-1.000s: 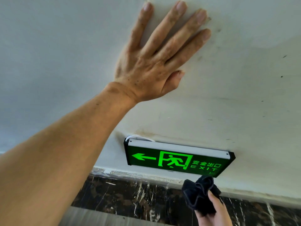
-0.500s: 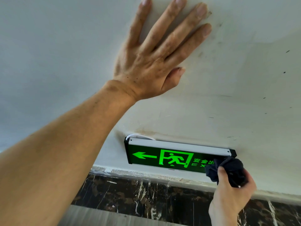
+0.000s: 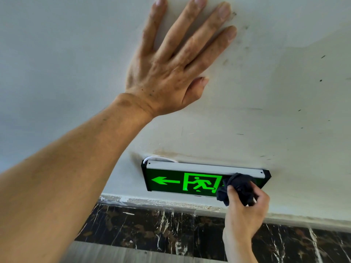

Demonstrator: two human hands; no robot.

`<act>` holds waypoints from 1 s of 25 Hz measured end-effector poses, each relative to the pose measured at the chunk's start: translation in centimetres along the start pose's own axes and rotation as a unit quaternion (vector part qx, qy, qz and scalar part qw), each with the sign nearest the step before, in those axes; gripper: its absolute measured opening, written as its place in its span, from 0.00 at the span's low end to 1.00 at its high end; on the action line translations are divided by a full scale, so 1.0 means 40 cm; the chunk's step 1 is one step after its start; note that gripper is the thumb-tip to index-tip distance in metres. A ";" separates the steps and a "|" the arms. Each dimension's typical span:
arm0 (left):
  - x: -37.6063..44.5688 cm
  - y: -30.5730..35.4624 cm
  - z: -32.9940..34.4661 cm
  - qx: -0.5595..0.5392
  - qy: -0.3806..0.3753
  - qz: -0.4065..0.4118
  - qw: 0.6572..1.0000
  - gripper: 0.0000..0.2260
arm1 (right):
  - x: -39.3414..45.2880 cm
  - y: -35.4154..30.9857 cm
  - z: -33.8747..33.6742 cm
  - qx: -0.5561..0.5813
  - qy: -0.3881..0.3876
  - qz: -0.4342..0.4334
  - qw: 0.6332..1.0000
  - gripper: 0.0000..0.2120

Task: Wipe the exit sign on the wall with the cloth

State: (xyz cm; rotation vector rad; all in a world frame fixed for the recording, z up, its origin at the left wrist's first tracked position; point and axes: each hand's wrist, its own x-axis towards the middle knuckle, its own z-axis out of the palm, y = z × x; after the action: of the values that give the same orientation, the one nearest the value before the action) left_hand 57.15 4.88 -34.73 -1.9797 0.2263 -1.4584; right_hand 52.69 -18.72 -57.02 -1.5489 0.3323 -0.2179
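Observation:
The exit sign (image 3: 182, 180) is a dark panel with a glowing green arrow and running figure and a pale top rail, fixed low on the white wall. My right hand (image 3: 245, 215) is shut on a bunched black cloth (image 3: 238, 187), which is pressed on the right part of the sign's face and hides its lettering. My left hand (image 3: 176, 59) lies flat on the wall above the sign with its fingers spread, holding nothing.
The white wall (image 3: 275, 111) carries scuffs and small dark specks. A white cable (image 3: 159, 158) loops out behind the sign's top left corner. Below runs a dark marble skirting (image 3: 152, 228) with white veins, then a grey floor strip (image 3: 133, 253).
My right hand rose from below the sign with the cloth, reached the sign's right end, then slid left across its face. My left hand stayed flat on the wall.

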 end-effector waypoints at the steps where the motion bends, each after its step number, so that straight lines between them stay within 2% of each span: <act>1: 0.001 0.000 0.000 -0.002 0.000 0.000 1.000 0.28 | -0.013 0.001 0.009 -0.007 -0.009 -0.004 1.000 0.25; 8: 0.003 0.000 -0.006 -0.013 0.001 -0.003 1.000 0.28 | -0.091 0.013 0.072 -0.008 -0.065 -0.014 0.998 0.20; 15: 0.005 -0.001 -0.011 -0.013 0.005 -0.003 1.000 0.28 | -0.158 0.008 0.135 0.018 -0.114 -0.009 0.993 0.21; 25: 0.007 0.001 -0.014 -0.012 0.005 -0.010 1.000 0.27 | -0.228 0.002 0.205 0.008 -0.155 0.018 0.988 0.18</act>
State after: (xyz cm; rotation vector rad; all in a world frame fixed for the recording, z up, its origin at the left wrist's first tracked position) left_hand 56.73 4.48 -34.45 -1.9993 0.2312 -1.4849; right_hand 46.95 -7.89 -56.51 -1.5321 0.1115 0.0497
